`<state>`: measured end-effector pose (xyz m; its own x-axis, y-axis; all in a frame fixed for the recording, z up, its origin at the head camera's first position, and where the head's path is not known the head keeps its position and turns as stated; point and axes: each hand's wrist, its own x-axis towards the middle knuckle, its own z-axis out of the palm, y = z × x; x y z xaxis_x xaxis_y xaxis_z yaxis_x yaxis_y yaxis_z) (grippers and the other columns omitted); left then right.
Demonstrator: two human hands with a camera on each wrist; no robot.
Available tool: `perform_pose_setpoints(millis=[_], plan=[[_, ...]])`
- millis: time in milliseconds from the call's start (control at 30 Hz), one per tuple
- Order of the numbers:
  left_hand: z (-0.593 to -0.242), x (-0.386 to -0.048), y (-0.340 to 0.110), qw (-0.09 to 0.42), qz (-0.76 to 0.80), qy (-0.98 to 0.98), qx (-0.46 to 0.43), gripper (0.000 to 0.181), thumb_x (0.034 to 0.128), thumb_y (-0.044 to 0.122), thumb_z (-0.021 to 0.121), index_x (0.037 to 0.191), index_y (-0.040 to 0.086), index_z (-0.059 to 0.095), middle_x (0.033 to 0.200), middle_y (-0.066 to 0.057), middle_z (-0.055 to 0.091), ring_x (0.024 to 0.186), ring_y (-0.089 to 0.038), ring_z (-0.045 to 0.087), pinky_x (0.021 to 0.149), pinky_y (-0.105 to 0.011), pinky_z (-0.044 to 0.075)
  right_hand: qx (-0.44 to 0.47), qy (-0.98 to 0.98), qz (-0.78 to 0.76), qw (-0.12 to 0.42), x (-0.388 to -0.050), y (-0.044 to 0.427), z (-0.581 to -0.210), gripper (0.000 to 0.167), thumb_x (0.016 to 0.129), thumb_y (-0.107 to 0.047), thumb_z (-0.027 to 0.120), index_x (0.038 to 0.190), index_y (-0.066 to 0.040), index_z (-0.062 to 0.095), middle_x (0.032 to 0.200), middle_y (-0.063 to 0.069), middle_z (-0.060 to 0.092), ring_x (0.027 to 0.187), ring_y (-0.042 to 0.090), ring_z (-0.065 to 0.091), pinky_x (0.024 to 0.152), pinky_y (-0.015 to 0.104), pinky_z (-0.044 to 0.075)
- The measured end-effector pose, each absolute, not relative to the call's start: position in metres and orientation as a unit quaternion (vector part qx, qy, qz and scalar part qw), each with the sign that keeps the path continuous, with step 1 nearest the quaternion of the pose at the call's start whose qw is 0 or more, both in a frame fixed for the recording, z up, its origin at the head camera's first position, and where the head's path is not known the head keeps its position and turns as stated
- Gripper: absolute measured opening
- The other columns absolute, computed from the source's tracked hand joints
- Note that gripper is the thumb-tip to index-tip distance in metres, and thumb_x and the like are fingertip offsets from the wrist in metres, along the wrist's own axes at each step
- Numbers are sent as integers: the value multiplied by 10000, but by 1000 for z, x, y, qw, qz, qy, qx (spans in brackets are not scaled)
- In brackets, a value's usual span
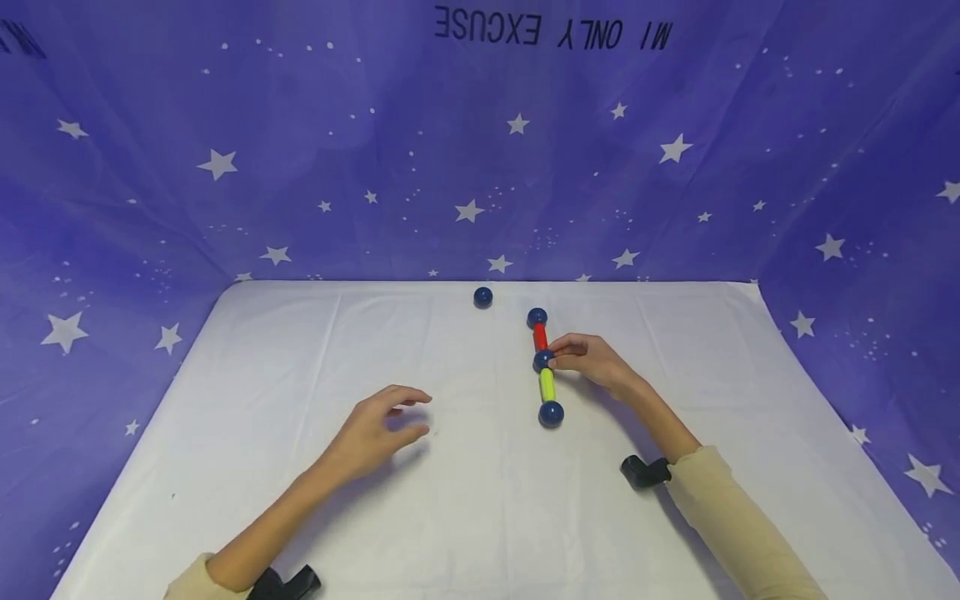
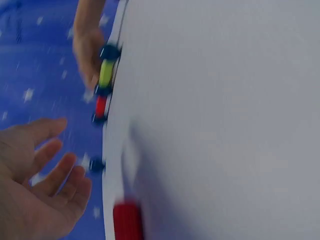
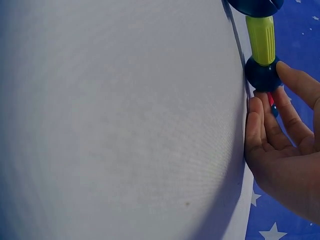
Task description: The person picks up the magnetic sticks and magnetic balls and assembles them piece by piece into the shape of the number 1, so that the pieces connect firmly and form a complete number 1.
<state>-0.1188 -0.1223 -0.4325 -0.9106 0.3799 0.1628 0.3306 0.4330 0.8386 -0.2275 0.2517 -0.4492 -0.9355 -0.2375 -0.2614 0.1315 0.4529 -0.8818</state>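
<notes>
A chain of magnetic pieces lies on the white table: a far blue ball (image 1: 537, 317), a red rod (image 1: 541, 337), a middle blue ball (image 1: 542, 361), a yellow-green rod (image 1: 547, 385) and a near blue ball (image 1: 551, 414). My right hand (image 1: 592, 362) pinches the middle ball from the right; in the right wrist view the thumb (image 3: 299, 82) presses its side. Left of the chain, my left hand (image 1: 378, 429) is held over the table with fingers parted and nothing between them. Its palm (image 2: 37, 205) shows in the left wrist view.
A loose blue ball (image 1: 483, 297) sits near the table's back edge, left of the chain. At the bottom of the left wrist view is a blurred red piece (image 2: 128, 220), its kind unclear. A purple star-patterned cloth (image 1: 420, 167) stands behind and beside the white table (image 1: 465, 517).
</notes>
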Motion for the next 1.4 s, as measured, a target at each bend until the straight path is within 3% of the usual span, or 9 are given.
perform_pose_setpoints(millis=[233, 467, 667, 867, 1133, 1400], plan=[[-428, -113, -182, 43, 426, 886, 176, 407, 851, 150, 807, 1232, 97, 675, 1248, 6, 648, 1194, -275, 579, 993, -455, 456, -34, 835, -520, 177, -228, 252, -448, 371, 876, -198, 775, 1199, -48, 670, 1099, 91, 691, 1096, 288, 569, 894, 411, 399], [-439, -105, -206, 54, 364, 907, 206, 402, 815, 161, 840, 1187, 94, 701, 1165, 9, 684, 1127, -279, 609, 969, -491, 446, -34, 838, -515, 177, -227, 252, -449, 380, 877, -208, 771, 1207, -51, 668, 1097, 87, 697, 1092, 282, 564, 863, 401, 385], [-443, -106, -206, 43, 341, 911, 228, 289, 814, 60, 811, 1091, 86, 731, 1035, 53, 700, 982, -195, 645, 879, -431, 502, -32, 839, -513, 176, -226, 253, -449, 382, 875, -215, 774, 1205, -54, 670, 1096, 85, 697, 1095, 282, 560, 861, 404, 385], [-442, -107, -204, 47, 327, 913, 239, 245, 798, 5, 790, 1025, 80, 735, 941, 98, 661, 852, -96, 594, 777, -341, 506, -35, 835, -520, 177, -227, 252, -450, 380, 870, -198, 779, 1201, -46, 670, 1088, 88, 697, 1092, 282, 567, 904, 412, 394], [-439, -113, -185, 39, 342, 914, 215, 226, 817, 50, 800, 1029, 96, 737, 955, 70, 690, 829, -112, 604, 735, -322, 511, -38, 834, -523, 175, -229, 251, -449, 364, 876, -177, 775, 1194, -34, 670, 1075, 89, 691, 1068, 277, 572, 891, 403, 402], [-430, -125, -151, 2, 433, 887, 161, 258, 847, 59, 781, 1098, 113, 750, 989, 38, 725, 892, -157, 666, 792, -348, 554, -30, 836, -519, 178, -228, 250, -448, 358, 875, -186, 774, 1188, -43, 673, 1081, 90, 687, 1068, 278, 567, 883, 400, 406]])
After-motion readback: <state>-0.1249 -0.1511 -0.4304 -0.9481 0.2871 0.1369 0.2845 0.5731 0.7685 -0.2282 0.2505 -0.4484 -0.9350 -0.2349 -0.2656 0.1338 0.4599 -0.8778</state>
